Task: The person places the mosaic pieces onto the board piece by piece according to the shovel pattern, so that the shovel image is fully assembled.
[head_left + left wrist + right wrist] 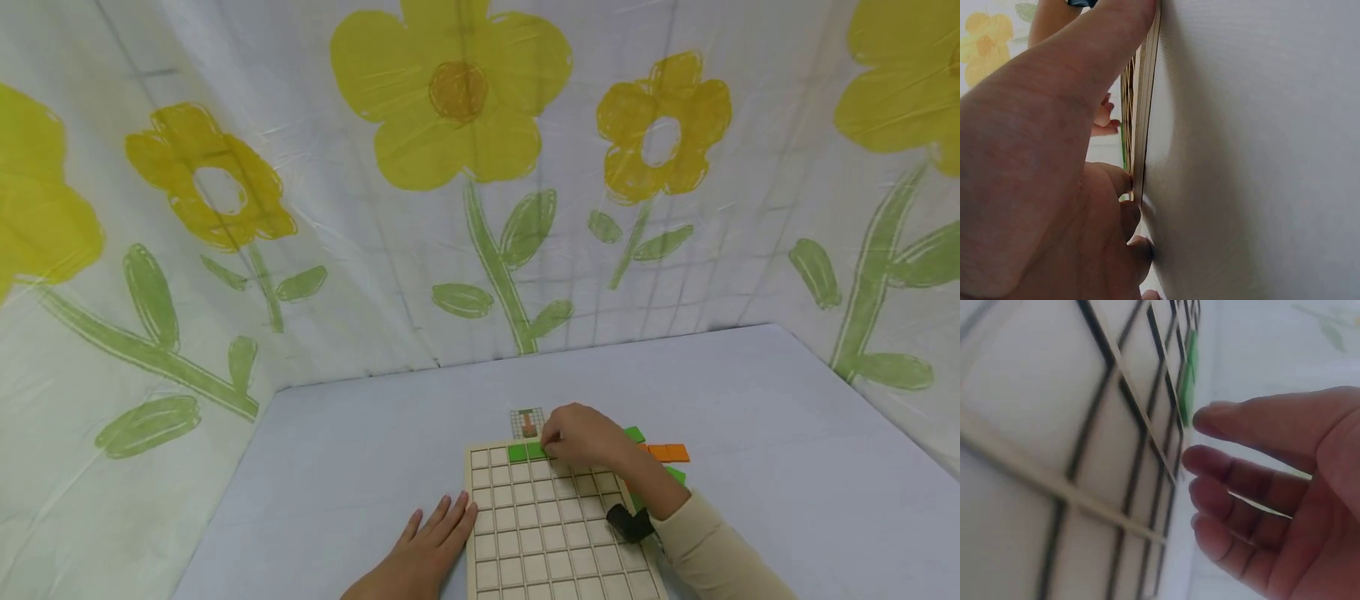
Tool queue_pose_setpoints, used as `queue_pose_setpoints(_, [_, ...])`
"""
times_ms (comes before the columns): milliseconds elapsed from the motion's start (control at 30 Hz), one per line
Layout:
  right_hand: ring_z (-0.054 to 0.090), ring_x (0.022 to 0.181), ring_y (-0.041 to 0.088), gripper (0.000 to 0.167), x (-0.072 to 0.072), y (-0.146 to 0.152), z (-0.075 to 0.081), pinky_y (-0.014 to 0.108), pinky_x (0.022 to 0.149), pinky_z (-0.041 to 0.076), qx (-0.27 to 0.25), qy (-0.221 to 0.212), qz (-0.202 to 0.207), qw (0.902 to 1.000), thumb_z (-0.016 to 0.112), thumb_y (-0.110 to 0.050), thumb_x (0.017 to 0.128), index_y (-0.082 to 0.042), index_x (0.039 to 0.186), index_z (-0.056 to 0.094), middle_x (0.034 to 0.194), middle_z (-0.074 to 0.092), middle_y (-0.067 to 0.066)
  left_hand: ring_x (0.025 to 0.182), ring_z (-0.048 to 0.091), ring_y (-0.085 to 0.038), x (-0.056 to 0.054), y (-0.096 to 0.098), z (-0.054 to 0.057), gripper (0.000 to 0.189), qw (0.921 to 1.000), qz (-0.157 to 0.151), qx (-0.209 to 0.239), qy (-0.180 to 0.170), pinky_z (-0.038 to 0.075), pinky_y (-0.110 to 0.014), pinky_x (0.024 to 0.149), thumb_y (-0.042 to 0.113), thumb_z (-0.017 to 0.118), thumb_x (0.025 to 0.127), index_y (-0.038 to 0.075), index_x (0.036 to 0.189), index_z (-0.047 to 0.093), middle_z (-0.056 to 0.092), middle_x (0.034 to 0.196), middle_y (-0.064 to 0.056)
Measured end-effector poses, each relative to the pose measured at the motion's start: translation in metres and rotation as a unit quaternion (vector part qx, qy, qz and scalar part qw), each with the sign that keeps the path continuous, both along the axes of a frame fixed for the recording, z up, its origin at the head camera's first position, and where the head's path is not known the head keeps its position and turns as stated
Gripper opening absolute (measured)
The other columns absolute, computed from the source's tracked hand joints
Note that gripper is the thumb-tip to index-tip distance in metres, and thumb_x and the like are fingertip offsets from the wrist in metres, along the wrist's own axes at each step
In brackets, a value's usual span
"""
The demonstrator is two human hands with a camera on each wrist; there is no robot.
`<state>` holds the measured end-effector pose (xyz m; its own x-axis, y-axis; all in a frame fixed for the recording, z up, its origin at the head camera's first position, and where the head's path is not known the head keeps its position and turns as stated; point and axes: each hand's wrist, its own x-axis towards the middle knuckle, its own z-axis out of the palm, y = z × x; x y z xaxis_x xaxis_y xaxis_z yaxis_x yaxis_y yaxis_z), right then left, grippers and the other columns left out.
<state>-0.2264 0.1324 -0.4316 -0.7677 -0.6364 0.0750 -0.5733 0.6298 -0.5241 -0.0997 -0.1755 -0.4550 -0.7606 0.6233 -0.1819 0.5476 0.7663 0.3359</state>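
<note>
To seat the green tiles [517,452] well, set each one square to its cell and press lightly, with the left grip [431,542] (fingers loosely spread) bracing the grid board [522,493] along its left edge. The right grip [585,435] looks released, nothing showing between thumb and fingers; those tiles lie just left of its fingertips, in the far row.

Two hands [423,546] [588,437], one board [528,518], one card [527,423], five flowers [459,90], four-plus green tiles [518,453], two-plus orange tiles [670,452]
</note>
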Motion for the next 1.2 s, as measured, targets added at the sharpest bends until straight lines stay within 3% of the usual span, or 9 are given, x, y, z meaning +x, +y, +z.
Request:
queue_pose_setpoints(233, [0.061,0.084,0.019,0.012,-0.005,0.040,0.028,0.040,0.073,0.053,0.039,-0.074,-0.069,0.9941,0.068,-0.004,0.092,-0.007,0.100,0.076,0.094,0.067,0.000,0.149,0.019,-0.037,-0.001,0.000,-0.002,0.116,1.0000,-0.004,-0.001,0.008,0.024,-0.068,0.107,0.080,0.060,0.080,0.009,0.161,0.019,0.016,0.166,-0.012])
queue_pose_setpoints(333, [0.058,0.081,0.020,0.011,-0.008,0.061,0.033,0.041,0.071,0.051,0.065,-0.084,-0.091,0.9902,0.069,-0.003,0.089,-0.006,0.098,0.074,0.092,0.065,0.002,0.149,0.019,-0.037,-0.001,0.000,-0.003,0.116,0.9999,-0.005,-0.001,0.009,0.024,-0.068,0.108,0.080,0.060,0.079,0.010,0.162,0.018,0.015,0.166,-0.012])
queue_pose_setpoints(467, [0.056,0.079,0.022,0.008,-0.011,0.083,0.032,0.042,0.070,0.050,0.106,-0.094,-0.142,0.9797,0.072,-0.002,0.085,-0.006,0.092,0.071,0.090,0.063,0.005,0.149,0.019,-0.036,-0.001,0.001,-0.002,0.117,1.0000,-0.004,-0.002,0.007,0.024,-0.068,0.108,0.081,0.060,0.079,0.010,0.162,0.017,0.015,0.166,-0.011])
queue_pose_setpoints(600, [0.052,0.074,0.024,0.013,-0.013,0.092,0.026,0.040,0.065,0.047,0.120,-0.132,-0.177,0.9679,0.075,-0.002,0.081,-0.007,0.090,0.067,0.088,0.059,0.006,0.149,0.019,-0.038,0.000,0.001,-0.001,0.117,1.0000,0.000,-0.002,0.005,0.023,-0.068,0.108,0.080,0.060,0.079,0.009,0.161,0.018,0.015,0.166,-0.012])
queue_pose_setpoints(833, [0.050,0.071,0.023,0.018,-0.015,0.095,0.021,0.036,0.062,0.044,0.117,-0.149,-0.180,0.9652,0.076,0.001,0.077,-0.008,0.086,0.063,0.083,0.056,0.006,0.148,0.020,-0.039,0.001,0.001,0.000,0.117,1.0000,0.000,0.004,0.008,0.024,-0.069,0.107,0.080,0.061,0.079,0.009,0.161,0.019,0.016,0.166,-0.013])
queue_pose_setpoints(1200, [0.050,0.066,0.019,0.018,-0.020,0.099,0.018,0.035,0.060,0.044,0.094,-0.130,-0.153,0.9751,0.079,-0.001,0.075,-0.009,0.077,0.063,0.075,0.056,0.003,0.149,0.020,-0.038,0.001,0.000,-0.001,0.118,1.0000,-0.003,-0.001,0.009,0.024,-0.068,0.107,0.079,0.062,0.078,0.008,0.161,0.018,0.016,0.166,-0.013])
